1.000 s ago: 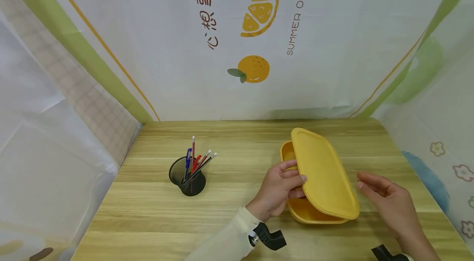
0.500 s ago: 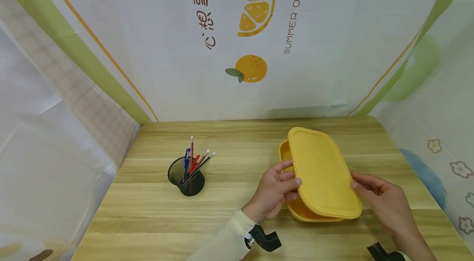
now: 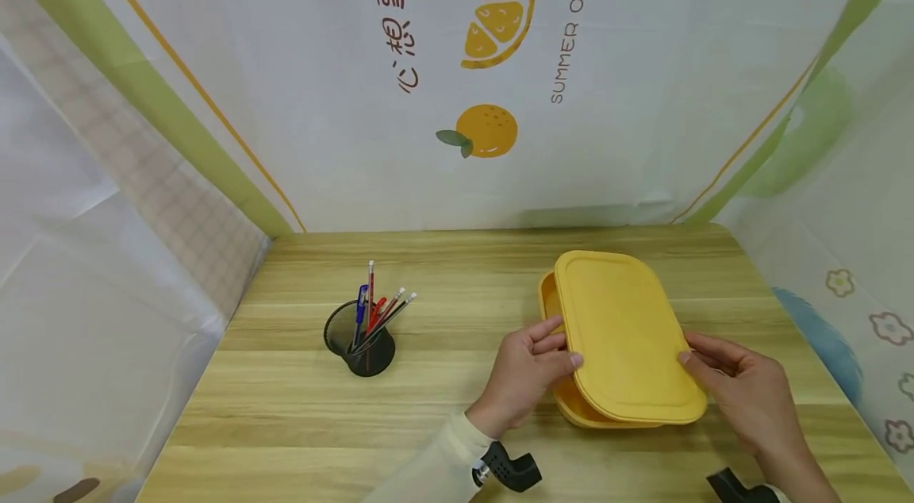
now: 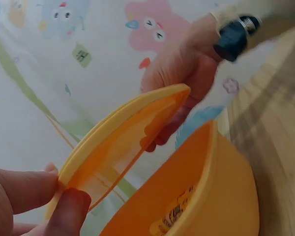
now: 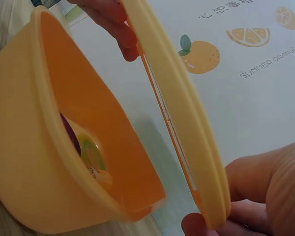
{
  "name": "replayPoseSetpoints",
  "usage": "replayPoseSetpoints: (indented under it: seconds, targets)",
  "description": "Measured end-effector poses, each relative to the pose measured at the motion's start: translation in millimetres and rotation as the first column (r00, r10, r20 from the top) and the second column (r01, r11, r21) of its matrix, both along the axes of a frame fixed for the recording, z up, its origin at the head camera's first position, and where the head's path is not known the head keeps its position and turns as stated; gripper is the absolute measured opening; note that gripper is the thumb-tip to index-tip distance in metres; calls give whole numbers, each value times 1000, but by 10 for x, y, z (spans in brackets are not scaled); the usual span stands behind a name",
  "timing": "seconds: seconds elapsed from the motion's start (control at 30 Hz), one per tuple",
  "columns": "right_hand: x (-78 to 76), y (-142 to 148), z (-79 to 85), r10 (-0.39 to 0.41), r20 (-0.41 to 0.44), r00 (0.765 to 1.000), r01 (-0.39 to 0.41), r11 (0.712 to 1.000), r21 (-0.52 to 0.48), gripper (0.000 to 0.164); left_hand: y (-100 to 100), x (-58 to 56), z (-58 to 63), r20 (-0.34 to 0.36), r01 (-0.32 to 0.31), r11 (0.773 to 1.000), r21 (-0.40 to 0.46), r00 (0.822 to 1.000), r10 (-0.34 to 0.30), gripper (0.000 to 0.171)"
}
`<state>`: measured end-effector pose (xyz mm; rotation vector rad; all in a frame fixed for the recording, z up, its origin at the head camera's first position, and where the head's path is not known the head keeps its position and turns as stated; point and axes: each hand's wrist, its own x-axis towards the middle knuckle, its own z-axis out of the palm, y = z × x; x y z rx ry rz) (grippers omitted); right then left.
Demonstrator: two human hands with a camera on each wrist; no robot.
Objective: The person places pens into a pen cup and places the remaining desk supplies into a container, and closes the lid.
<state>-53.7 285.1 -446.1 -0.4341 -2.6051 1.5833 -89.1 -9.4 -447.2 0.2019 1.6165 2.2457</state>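
A yellow rectangular lid is held tilted over a yellow plastic box, apart from its rim on the left. My left hand pinches the lid's left edge, thumb on top and fingers underneath. The right hand pinches the opposite edge in the same way. In the right wrist view the box stands open under the lid, with a dark purple item and a yellow-green item inside. What these items are is unclear.
A black mesh pen cup with several pencils and pens stands left of the box on the wooden table. A white printed curtain hangs behind the table and along both sides.
My right hand has moved left and taken hold of the lid's right edge. The lid has tipped flatter and shifted slightly right over the box. The left hand keeps its grip.
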Motion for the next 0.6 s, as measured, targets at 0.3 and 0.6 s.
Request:
replayPoseSetpoints:
  seconds: [0.3,0.6]
  targets:
    - [-15,-72,1,7,21,1000,-8,999,51,63,-78,12,-55,-165,-85,971,-224,985,48,61]
    - [-33,-106,-37,27,5,1000,-27,997,74,61,-126,-12,-110,-201,-128,948,-292,977,70,58]
